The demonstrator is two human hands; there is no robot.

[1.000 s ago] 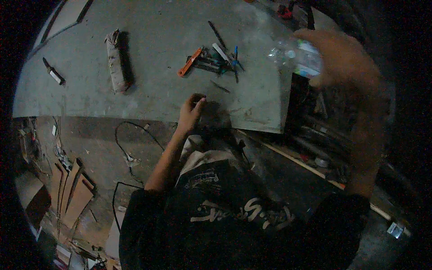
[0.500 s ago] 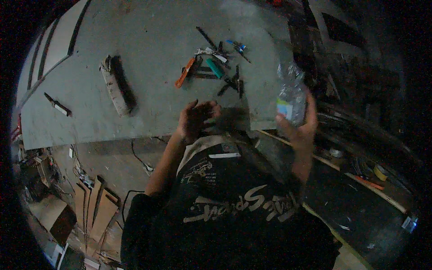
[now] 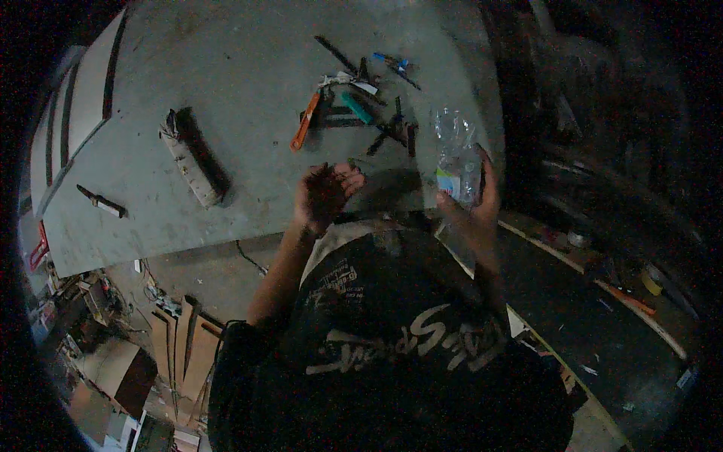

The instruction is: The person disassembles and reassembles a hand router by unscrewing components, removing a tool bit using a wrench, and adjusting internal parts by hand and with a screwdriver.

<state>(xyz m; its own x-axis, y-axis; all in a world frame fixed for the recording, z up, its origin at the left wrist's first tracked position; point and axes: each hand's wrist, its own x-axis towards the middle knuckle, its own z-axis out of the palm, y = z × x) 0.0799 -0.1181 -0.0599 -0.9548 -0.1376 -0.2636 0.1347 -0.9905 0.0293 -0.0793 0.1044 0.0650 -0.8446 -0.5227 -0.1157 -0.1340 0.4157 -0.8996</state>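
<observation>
A clear plastic bottle with a green, white and blue label is in my right hand, its fingers wrapped around the lower part. The bottle is tilted slightly, over the right side of the grey-green table. My left hand hovers by the table's near edge, fingers loosely bent and apart, with nothing visible in it. Just beyond it lie an orange-handled tool, a green cylindrical piece and several dark strips. A blue item sits farther back.
A pale wrapped roll and a small light-handled knife lie on the table's left half. Cardboard pieces stand on the cluttered floor at lower left. A dark board with a light edge runs along the lower right.
My right hand has brought the bottle left, nearer my body's midline. The left hand has stayed about where it was, and the whole view has shifted slightly.
</observation>
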